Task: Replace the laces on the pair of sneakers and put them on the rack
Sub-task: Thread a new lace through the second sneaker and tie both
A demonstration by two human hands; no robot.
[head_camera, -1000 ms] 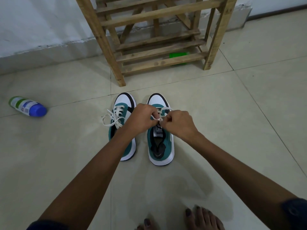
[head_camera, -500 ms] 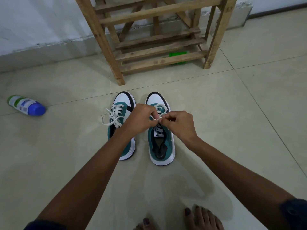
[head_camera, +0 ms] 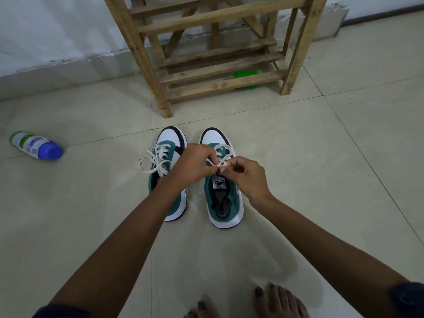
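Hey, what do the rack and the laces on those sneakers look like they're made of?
The rack looks like bare, unfinished wood: pale tan slats with visible grain, knots and rough edges. The laces look like flat woven fabric, probably cotton or polyester: off-white, matt, and limp where the bow on the left sneaker droops. The exact fibre cannot be told.

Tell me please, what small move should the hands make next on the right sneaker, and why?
Probably pull the two lace loops apart to tighten the bow. Both the left hand and the right hand pinch the white lace above the right sneaker, and the knot looks loose. The left sneaker already has a tied bow, and both sneakers stand on the floor before the rack.
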